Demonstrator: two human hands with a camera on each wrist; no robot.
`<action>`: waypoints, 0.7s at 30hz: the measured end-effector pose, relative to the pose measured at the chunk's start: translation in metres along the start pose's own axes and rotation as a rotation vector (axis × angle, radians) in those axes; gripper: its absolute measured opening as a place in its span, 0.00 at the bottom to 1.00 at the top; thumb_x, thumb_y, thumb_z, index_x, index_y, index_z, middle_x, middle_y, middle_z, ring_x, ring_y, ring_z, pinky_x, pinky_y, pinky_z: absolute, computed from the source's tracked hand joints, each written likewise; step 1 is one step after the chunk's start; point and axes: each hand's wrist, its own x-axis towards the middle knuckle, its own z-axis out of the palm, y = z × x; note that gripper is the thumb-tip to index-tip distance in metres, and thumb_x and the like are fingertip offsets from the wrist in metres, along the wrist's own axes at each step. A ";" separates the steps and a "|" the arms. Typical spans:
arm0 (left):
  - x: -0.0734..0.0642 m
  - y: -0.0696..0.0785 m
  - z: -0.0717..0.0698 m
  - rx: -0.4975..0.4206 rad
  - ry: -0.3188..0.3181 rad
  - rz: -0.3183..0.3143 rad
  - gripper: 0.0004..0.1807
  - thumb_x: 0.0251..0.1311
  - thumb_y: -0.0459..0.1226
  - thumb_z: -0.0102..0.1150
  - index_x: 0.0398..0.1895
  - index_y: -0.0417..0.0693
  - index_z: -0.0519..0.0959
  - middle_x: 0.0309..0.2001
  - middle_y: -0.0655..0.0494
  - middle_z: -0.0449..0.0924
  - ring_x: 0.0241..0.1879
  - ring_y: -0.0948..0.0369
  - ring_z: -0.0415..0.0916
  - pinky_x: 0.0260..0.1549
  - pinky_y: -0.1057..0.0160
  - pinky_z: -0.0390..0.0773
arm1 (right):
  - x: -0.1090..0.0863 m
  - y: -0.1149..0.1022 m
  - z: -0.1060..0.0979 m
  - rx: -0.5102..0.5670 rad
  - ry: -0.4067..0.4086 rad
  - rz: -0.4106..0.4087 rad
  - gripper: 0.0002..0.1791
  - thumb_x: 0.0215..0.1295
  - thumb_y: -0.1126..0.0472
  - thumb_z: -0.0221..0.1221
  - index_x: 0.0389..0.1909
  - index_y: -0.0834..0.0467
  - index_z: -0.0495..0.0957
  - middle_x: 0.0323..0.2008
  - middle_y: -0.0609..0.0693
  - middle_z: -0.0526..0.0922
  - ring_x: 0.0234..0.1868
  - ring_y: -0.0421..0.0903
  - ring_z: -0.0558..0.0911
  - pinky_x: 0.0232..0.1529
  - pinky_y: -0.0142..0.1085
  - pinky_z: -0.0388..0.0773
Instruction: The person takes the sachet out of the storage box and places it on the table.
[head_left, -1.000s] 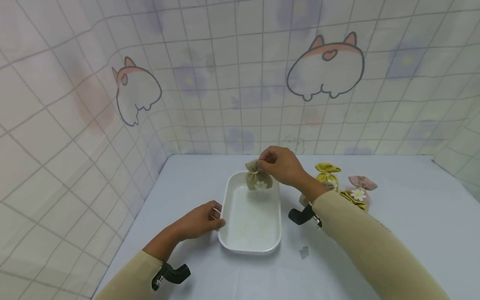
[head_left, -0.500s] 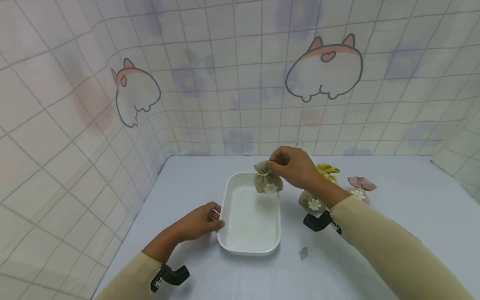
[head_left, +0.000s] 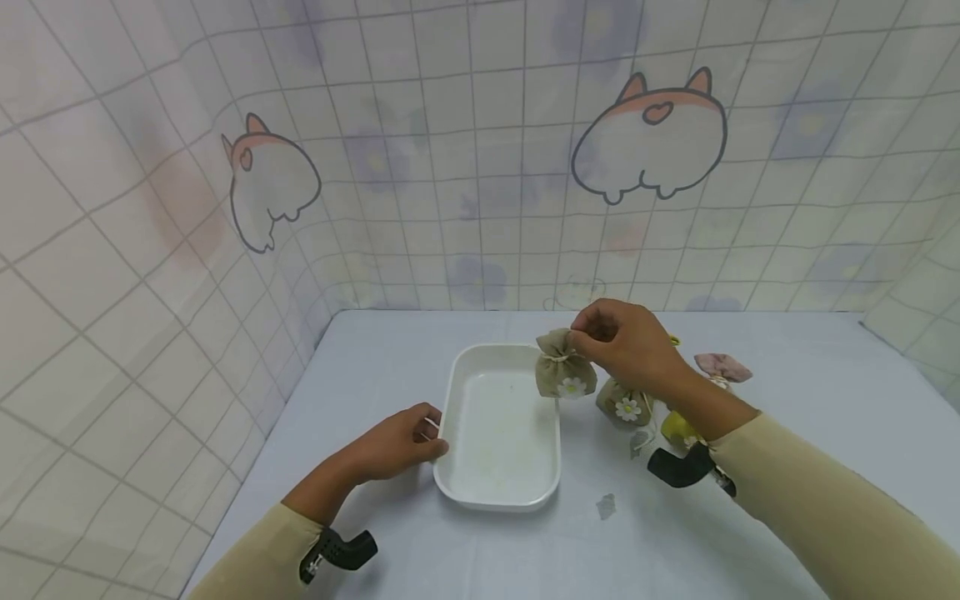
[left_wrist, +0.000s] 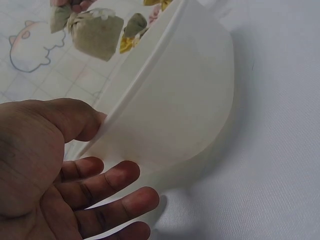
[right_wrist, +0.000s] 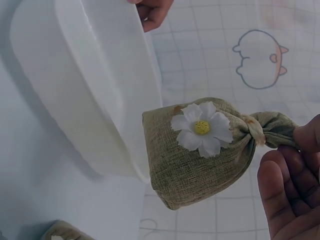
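Note:
A small beige-green cloth pouch [head_left: 566, 375] with a white fabric daisy hangs in the air by the right rim of the white tray [head_left: 498, 498]. My right hand [head_left: 630, 346] pinches its gathered top; the right wrist view shows the tied neck of the pouch [right_wrist: 200, 165] close up. At the tray's left edge, my left hand [head_left: 397, 442] holds the rim, thumb on the rim and the other fingers loosely along the outer wall. That thumb rests on the tray rim [left_wrist: 155, 60] in the left wrist view.
A second beige pouch [head_left: 624, 403] lies right of the tray. Beyond it are a yellow pouch [head_left: 678, 429], partly under the right forearm, and a pink pouch [head_left: 723, 367]. A small grey scrap [head_left: 606, 506] lies on the white table [head_left: 840, 450]. Patterned cloth walls stand behind and left.
My right hand has carried the beige pouch rightward, from above the tray's far end to its right rim. The left hand and tray have stayed in place.

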 end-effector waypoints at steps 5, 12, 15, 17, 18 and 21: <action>0.000 -0.001 0.000 -0.004 0.000 0.005 0.21 0.67 0.45 0.67 0.56 0.47 0.75 0.44 0.58 0.81 0.44 0.59 0.77 0.43 0.53 0.76 | -0.012 0.006 -0.009 -0.023 0.013 0.004 0.09 0.71 0.53 0.65 0.44 0.54 0.81 0.40 0.49 0.86 0.41 0.48 0.83 0.42 0.44 0.79; 0.001 -0.003 0.002 0.009 0.004 0.000 0.20 0.67 0.45 0.67 0.56 0.48 0.75 0.44 0.58 0.81 0.45 0.59 0.77 0.43 0.52 0.77 | -0.030 0.020 -0.021 -0.050 0.024 0.015 0.09 0.71 0.53 0.65 0.42 0.54 0.81 0.38 0.48 0.85 0.41 0.47 0.83 0.41 0.43 0.79; 0.001 -0.002 0.002 0.017 0.007 -0.003 0.20 0.67 0.44 0.67 0.56 0.47 0.75 0.43 0.58 0.81 0.44 0.59 0.77 0.42 0.53 0.77 | -0.038 0.027 -0.025 -0.058 0.021 0.027 0.08 0.71 0.55 0.64 0.42 0.55 0.81 0.38 0.48 0.86 0.41 0.47 0.84 0.41 0.41 0.79; 0.001 -0.001 0.001 0.018 0.010 -0.005 0.19 0.67 0.44 0.66 0.56 0.47 0.75 0.43 0.58 0.81 0.43 0.59 0.77 0.42 0.53 0.77 | -0.043 0.031 -0.028 -0.077 0.023 0.027 0.08 0.71 0.55 0.64 0.42 0.55 0.80 0.39 0.48 0.86 0.41 0.47 0.84 0.41 0.40 0.79; 0.001 0.000 0.001 0.021 0.011 -0.007 0.19 0.68 0.44 0.66 0.56 0.47 0.75 0.43 0.59 0.81 0.43 0.59 0.77 0.42 0.54 0.77 | -0.045 0.033 -0.030 -0.085 0.026 0.024 0.08 0.71 0.55 0.64 0.42 0.55 0.80 0.38 0.48 0.86 0.41 0.47 0.83 0.40 0.39 0.79; 0.001 0.001 0.001 0.024 0.015 -0.009 0.18 0.68 0.43 0.66 0.56 0.47 0.75 0.43 0.59 0.81 0.43 0.60 0.77 0.41 0.54 0.77 | -0.051 0.039 -0.032 -0.095 0.033 0.014 0.08 0.71 0.55 0.64 0.42 0.55 0.80 0.38 0.49 0.85 0.40 0.47 0.83 0.37 0.37 0.79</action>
